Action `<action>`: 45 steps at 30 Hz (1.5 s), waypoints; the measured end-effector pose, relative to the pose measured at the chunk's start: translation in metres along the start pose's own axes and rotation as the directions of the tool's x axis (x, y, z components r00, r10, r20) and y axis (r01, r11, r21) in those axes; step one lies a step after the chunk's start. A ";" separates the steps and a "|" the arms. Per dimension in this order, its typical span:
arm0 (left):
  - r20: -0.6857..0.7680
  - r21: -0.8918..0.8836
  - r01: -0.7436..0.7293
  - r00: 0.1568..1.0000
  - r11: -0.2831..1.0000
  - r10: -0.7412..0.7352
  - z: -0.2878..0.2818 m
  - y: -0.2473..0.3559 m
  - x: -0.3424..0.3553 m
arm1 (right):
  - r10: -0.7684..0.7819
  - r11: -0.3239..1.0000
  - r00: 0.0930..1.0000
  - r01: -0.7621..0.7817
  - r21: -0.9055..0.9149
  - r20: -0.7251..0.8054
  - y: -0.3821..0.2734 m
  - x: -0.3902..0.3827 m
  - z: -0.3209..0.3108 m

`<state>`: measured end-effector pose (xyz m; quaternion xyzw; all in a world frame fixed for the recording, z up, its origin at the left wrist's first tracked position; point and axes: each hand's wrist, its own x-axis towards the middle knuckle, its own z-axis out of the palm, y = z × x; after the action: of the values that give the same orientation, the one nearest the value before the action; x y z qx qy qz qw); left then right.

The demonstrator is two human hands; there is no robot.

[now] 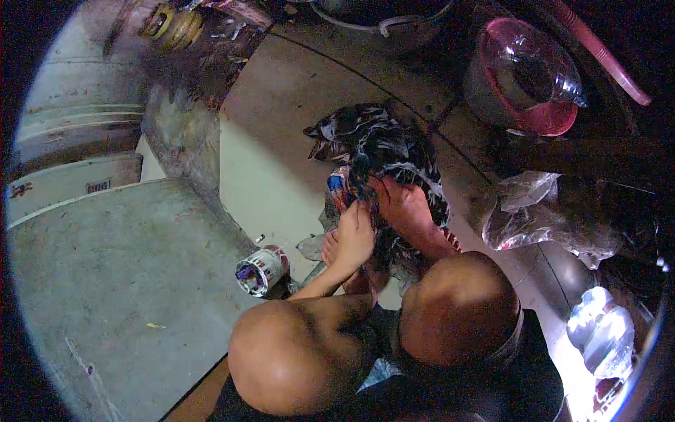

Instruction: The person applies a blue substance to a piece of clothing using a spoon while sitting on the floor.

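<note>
In front of my knees, my left hand (355, 232) is closed, its fingertips pinching the lower end of a dark, wet-looking bundle (361, 177). My right hand (398, 200) presses in from the other side, its fingers curled against the same bundle; their tips are partly hidden. Just left of the bundle shows a small printed packet or can (337, 184) in blue, red and white, its lower part behind my left hand. Beyond both hands a crumpled black plastic bag (369, 126) with whitish streaks lies on the floor, reaching down beside my right wrist.
Left of my left forearm lies an open printed tin (260, 273) with purplish stuff inside. A grey-green board (119, 281) fills the left. At far right are a pink tub (485, 77), a pink tube (608, 60) and clear plastic bags (524, 218). A dark basin (351, 24) stands at the back.
</note>
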<state>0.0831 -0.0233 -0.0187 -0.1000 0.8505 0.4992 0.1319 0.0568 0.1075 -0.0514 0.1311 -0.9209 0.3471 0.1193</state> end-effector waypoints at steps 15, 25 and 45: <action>0.217 0.035 0.221 0.950 0.975 -0.223 0.010 0.033 -0.008 | 0.103 0.992 0.992 -0.107 -0.061 -0.077 0.018 0.000 -0.025; 0.249 -0.546 0.357 0.933 0.757 -0.261 0.013 0.005 -0.007 | 0.347 0.853 0.937 -0.295 0.430 -0.045 0.029 0.019 -0.050; 0.173 -0.175 0.183 0.973 0.968 -0.152 0.019 -0.035 -0.005 | -0.108 0.981 0.992 0.116 0.157 -0.058 0.024 -0.003 -0.027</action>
<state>0.1012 -0.0231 -0.0549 -0.1439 0.7744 0.5713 0.2307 0.0551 0.1433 -0.0470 0.1831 -0.8780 0.4159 0.1504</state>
